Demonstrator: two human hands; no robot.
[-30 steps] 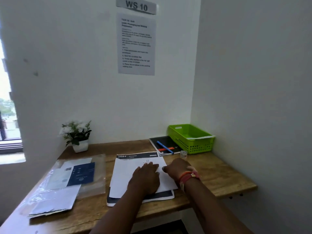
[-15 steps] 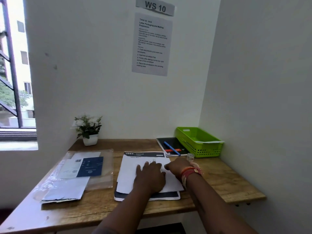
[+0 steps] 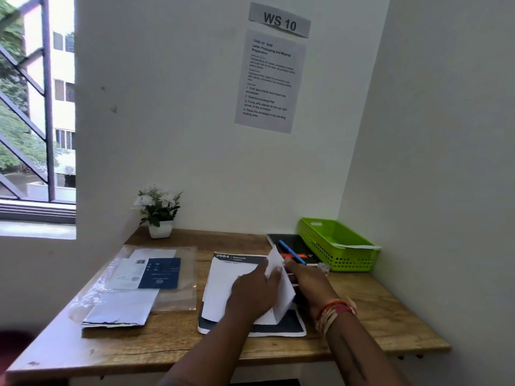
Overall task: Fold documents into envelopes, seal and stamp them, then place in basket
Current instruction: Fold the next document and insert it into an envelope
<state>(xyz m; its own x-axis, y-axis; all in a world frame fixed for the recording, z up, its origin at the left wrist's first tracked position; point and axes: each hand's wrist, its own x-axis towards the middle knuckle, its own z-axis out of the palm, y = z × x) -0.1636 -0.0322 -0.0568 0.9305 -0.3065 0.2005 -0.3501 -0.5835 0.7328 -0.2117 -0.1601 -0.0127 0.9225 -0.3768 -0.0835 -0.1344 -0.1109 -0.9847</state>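
Note:
A white document sheet point(image 3: 223, 285) lies on a dark booklet point(image 3: 287, 325) in the middle of the desk. My left hand point(image 3: 253, 293) presses flat on the sheet. My right hand point(image 3: 306, 282) grips the sheet's right edge and holds it lifted and turned over toward the left. The green basket point(image 3: 338, 246) stands at the back right with a white envelope in it. More envelopes point(image 3: 119, 309) and a dark blue card point(image 3: 161, 273) lie on a clear plastic sleeve at the left.
A black notebook point(image 3: 292, 242) with a blue pen point(image 3: 291, 252) lies next to the basket. A small clear container point(image 3: 323, 267) sits in front of it. A potted plant point(image 3: 158, 215) stands at the back left. Walls close the back and right.
My right hand has lifted the sheet's right edge up and over toward the left. My left hand stays pressed on the sheet. The camera view has shifted left.

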